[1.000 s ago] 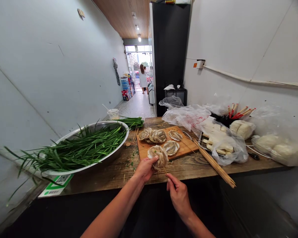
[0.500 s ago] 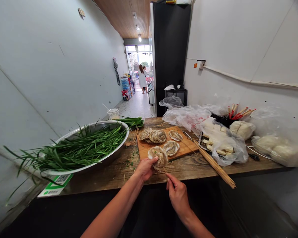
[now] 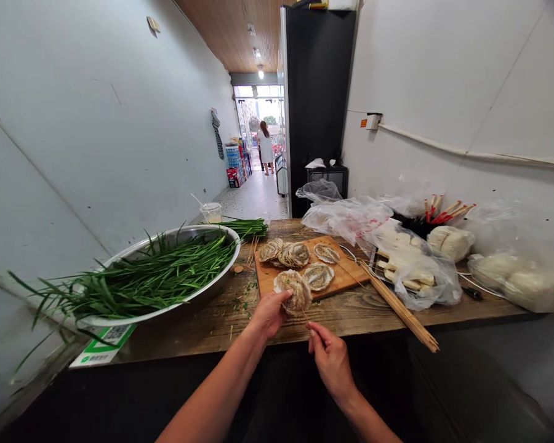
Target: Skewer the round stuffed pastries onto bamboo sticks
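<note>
A flat, rounded, frilly-edged food piece, whitish and mottled brown [image 3: 293, 284], is held at the near edge of a rectangular orange-brown wooden board [image 3: 266, 283], overlapping that edge in the head view. The person's left hand [image 3: 271, 315] has it in a pinching grip, thumb laid over its upper face and the other fingers mostly hidden beneath. The right hand [image 3: 331, 355] pinches a thin, pale wooden skewer [image 3: 304, 315] between thumb and forefinger, with the remaining fingers curled. The skewer slants up to the piece's near edge; whether its tip has entered cannot be told.

On the board, an overlapping group of similar mottled pieces [image 3: 293, 254] lies toward the far left. One separate piece [image 3: 319, 277] lies just beside the held one, and another [image 3: 326, 253] lies farther back. A single loose thin skewer [image 3: 352, 272] slants across the board's right part.

The board lies on a worn brown wooden table [image 3: 351, 312]. To its right, a bundle of pale wooden skewers [image 3: 404, 311] juts over the front edge, near a crumpled clear plastic bag [image 3: 436, 294] around cream-coloured chunks. To its left stands a wide, round silver metal basin [image 3: 226, 272] heaped with long, dark-green leaves [image 3: 166, 271], some trailing over the rim.
</note>
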{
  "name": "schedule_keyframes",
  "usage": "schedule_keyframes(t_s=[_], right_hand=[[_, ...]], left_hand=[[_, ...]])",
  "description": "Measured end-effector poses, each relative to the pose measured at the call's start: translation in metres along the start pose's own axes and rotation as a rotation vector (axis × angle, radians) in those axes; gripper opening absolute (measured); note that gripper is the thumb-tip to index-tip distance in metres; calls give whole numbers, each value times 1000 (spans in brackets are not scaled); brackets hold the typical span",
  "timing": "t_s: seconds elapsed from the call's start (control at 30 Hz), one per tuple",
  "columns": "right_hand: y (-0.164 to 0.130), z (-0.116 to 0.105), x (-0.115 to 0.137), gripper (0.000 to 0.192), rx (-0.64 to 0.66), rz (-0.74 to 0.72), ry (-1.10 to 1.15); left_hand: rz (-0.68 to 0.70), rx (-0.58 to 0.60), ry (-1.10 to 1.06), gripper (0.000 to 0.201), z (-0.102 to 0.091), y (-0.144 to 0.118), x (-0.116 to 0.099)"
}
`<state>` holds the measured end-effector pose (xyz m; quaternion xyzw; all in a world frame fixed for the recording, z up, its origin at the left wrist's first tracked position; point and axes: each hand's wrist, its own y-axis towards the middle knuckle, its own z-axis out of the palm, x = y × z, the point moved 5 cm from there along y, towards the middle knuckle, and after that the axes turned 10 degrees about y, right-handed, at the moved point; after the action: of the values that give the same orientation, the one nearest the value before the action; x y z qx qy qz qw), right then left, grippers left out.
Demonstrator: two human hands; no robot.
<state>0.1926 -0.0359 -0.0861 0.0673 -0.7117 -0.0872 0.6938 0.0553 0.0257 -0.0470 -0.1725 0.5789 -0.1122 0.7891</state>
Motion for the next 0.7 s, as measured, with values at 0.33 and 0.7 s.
schedule_keyframes(t_s=[0.33,0.7], right_hand=[[-1,2,-8,43,-1,11,-14],[1,9,-23,53,82,160,119]], left_hand=[[-11,45,85,10,1,2,2],[-43,50,76,12,-4,4,10]])
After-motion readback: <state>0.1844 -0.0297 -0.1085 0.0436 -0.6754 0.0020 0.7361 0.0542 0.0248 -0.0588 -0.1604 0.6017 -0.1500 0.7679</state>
